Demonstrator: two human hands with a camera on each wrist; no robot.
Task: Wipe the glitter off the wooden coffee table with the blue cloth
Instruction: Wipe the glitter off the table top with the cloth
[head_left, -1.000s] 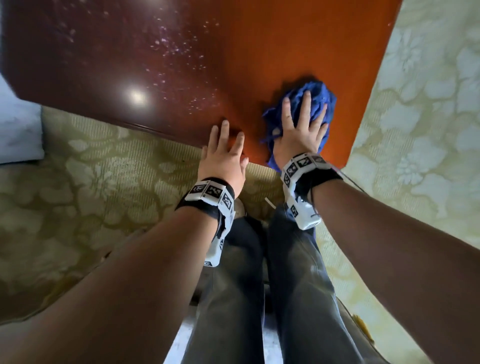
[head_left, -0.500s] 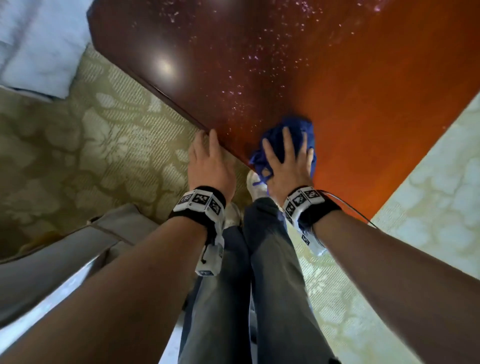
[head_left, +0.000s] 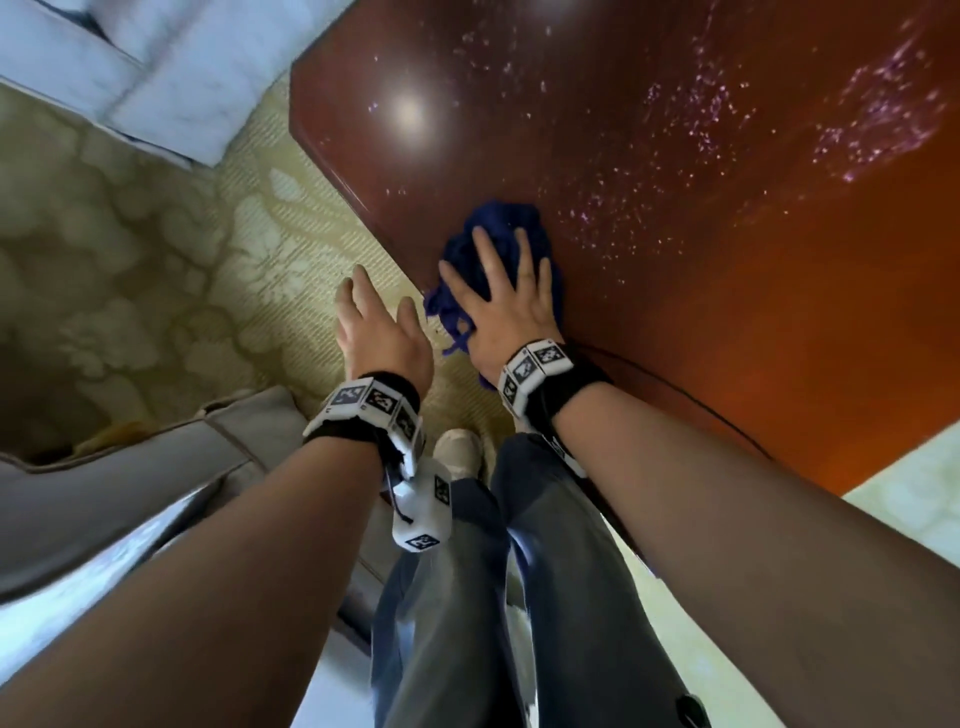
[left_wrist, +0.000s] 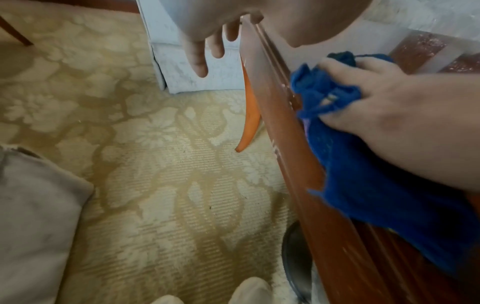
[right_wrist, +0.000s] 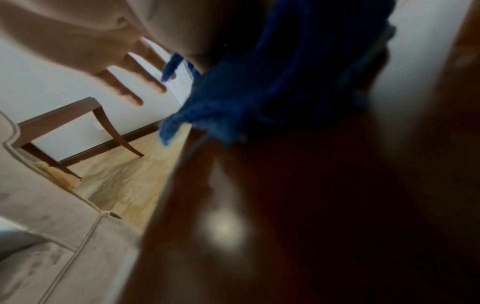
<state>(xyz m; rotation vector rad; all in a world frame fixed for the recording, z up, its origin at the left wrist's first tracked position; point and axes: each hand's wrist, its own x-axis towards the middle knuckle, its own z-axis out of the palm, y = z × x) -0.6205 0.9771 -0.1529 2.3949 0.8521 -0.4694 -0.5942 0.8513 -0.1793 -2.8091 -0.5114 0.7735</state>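
Note:
The glossy red-brown wooden coffee table (head_left: 727, 364) fills the upper right of the head view. Pale glitter (head_left: 701, 119) is scattered over its far right part. A crumpled blue cloth (head_left: 493, 234) lies by the table's near edge, close to its left corner. My right hand (head_left: 498, 296) presses flat on it with spread fingers. In the left wrist view the blue cloth (left_wrist: 363, 185) hangs a little over the table edge (left_wrist: 285, 154). My left hand (head_left: 376, 332) hovers off the table over the carpet, fingers straight and holding nothing. The right wrist view is blurred and shows the blue cloth (right_wrist: 259, 92).
Patterned beige carpet (head_left: 156, 260) surrounds the table. White furniture (head_left: 130, 67) stands past the table's left corner and a grey cushion (head_left: 130, 467) lies near left. My legs in jeans (head_left: 467, 597) are against the near edge. A curved orange table leg (left_wrist: 250, 123) stands below the edge.
My right hand has slid the cloth left along the near edge towards the corner. My left hand has come off the table edge and is now over the carpet.

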